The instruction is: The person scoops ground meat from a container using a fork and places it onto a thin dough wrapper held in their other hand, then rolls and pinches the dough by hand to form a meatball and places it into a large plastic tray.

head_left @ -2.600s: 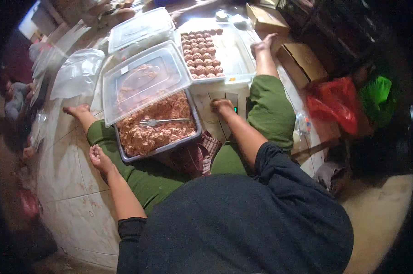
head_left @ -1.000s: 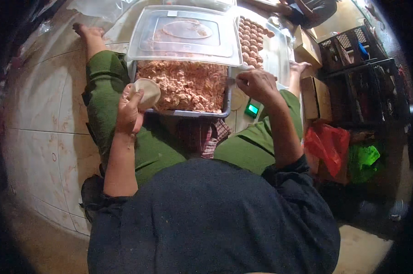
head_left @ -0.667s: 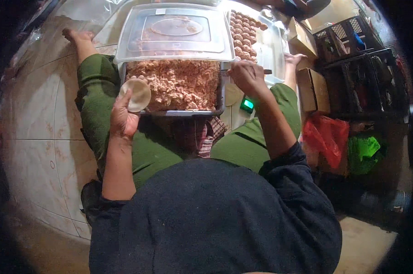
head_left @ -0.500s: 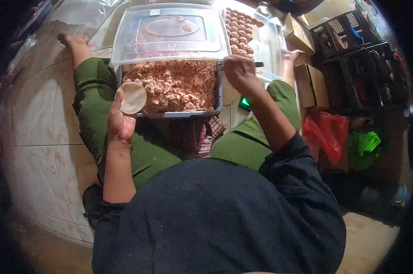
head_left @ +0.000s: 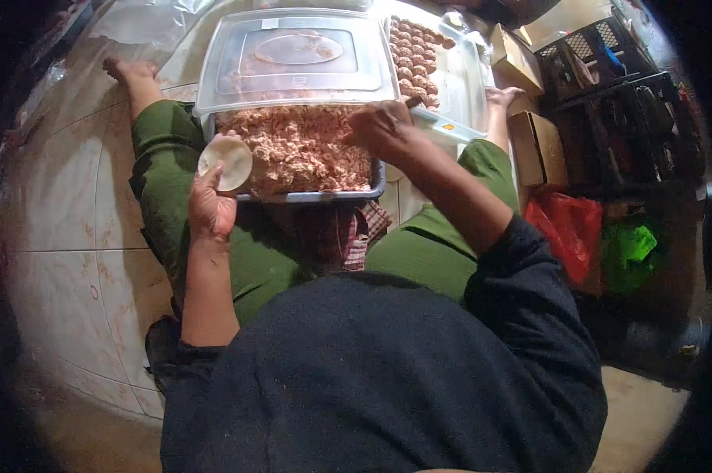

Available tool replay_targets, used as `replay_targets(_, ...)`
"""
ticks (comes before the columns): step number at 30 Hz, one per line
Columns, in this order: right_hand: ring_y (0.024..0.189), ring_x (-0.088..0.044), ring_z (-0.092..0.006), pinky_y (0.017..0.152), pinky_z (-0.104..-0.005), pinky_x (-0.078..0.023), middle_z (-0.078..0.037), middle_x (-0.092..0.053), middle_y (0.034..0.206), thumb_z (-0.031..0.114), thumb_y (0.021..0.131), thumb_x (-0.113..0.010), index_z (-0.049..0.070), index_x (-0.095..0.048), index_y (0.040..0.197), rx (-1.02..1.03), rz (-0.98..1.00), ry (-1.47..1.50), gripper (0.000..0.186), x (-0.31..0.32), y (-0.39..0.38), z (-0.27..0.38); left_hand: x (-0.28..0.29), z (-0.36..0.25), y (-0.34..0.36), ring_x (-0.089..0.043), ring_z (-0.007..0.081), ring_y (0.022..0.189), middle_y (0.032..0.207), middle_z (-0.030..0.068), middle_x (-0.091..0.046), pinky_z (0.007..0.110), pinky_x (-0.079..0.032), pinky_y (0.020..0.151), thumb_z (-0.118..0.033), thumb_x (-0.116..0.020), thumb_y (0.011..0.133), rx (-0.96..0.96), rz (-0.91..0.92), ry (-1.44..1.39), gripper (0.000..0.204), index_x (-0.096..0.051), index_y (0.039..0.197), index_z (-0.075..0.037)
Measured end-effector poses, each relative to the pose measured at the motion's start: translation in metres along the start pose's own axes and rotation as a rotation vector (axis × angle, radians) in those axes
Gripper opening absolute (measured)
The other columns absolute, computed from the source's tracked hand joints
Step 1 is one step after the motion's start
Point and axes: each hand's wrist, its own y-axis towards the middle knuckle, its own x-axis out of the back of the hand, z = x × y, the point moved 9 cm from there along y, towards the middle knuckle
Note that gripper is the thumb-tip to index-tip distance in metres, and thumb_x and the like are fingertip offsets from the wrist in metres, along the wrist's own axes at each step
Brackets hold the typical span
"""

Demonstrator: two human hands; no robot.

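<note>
My left hand point(head_left: 211, 202) holds a round, pale, flat wrapper point(head_left: 232, 164) at the left front of a grey tub point(head_left: 308, 195) full of chunky pinkish-brown mixture point(head_left: 289, 146). My right hand point(head_left: 381, 128) is closed on a fork point(head_left: 413, 101) over the tub's right part; its tines are hidden behind the fingers. A translucent lid point(head_left: 297, 63) rests across the tub's back half. To the back right, a translucent container point(head_left: 470, 94) holds rows of brown lumps point(head_left: 415, 59).
My outstretched legs point(head_left: 163, 138) flank the tub on a tiled floor point(head_left: 64, 292), with checked cloth point(head_left: 356, 236) between them. At right are cardboard boxes point(head_left: 539, 150), black crates point(head_left: 624, 142), a red bag point(head_left: 565, 232) and a green bag point(head_left: 635, 248). Plastic sheeting point(head_left: 147, 20) lies at back left.
The fork, earlier lying on the mixture, is in my right hand, which has just moved leftward over the tub. My left hand, empty in the oldest frame, holds the wrapper. The view has shifted.
</note>
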Motion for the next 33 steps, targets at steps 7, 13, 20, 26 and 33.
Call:
replay_targets(7,0.073,-0.063,-0.0368,0.064,-0.0441,-0.049,-0.021,-0.063,0.076,0.019,0.081,-0.051,0.002,-0.063,0.077,-0.384,-0.194,0.188,0.021,-0.017,-0.001,-0.042,0.021,-0.035,-0.006,-0.046,0.0293,0.12,0.127,0.0199,-0.048,0.04,-0.037,0.104,0.003,-0.045,0.084,-0.105,-0.061,-0.103,0.044,-0.04,0.127,0.006)
replay_targets(13,0.075,-0.064,-0.0359,0.065,-0.0457,-0.049,-0.019,-0.064,0.077,0.024,0.083,-0.053,0.004,-0.062,0.081,-0.413,-0.41,0.167,0.021,-0.006,-0.002,-0.037,0.023,-0.023,-0.005,-0.047,0.0292,0.119,0.127,0.0198,-0.048,0.04,-0.038,0.104,0.0,-0.049,0.083,-0.061,-0.037,-0.158,0.045,-0.04,0.127,0.005)
replay_targets(20,0.074,-0.066,-0.0249,0.062,-0.0378,-0.053,-0.009,-0.063,0.084,0.023,0.084,-0.054,0.008,-0.059,0.082,-0.243,-0.405,0.058,0.016,0.011,0.019,-0.001,0.015,-0.013,-0.001,-0.048,0.0283,0.118,0.126,0.0192,-0.049,0.038,-0.038,0.104,0.0,-0.049,0.084,-0.019,-0.048,-0.132,0.044,-0.041,0.127,0.005)
replay_targets(26,0.076,-0.066,-0.0233,0.061,-0.034,-0.055,-0.007,-0.063,0.082,0.013,0.082,-0.052,0.009,-0.06,0.09,0.007,-0.245,0.012,0.012,0.019,0.026,0.039,0.006,-0.006,0.0,-0.047,0.0276,0.119,0.127,0.018,-0.049,0.038,-0.037,0.104,-0.002,-0.047,0.086,-0.037,-0.059,-0.045,0.042,-0.04,0.128,0.004)
replay_targets(33,0.073,-0.065,-0.0265,0.061,-0.0377,-0.052,-0.009,-0.066,0.084,0.028,0.08,-0.057,0.014,-0.066,0.079,0.153,-0.388,0.289,0.017,0.02,0.007,0.039,-0.014,0.015,-0.005,-0.045,0.0277,0.12,0.13,0.017,-0.046,0.041,-0.037,0.104,-0.008,-0.04,0.092,0.003,-0.125,0.018,0.039,-0.038,0.129,0.004)
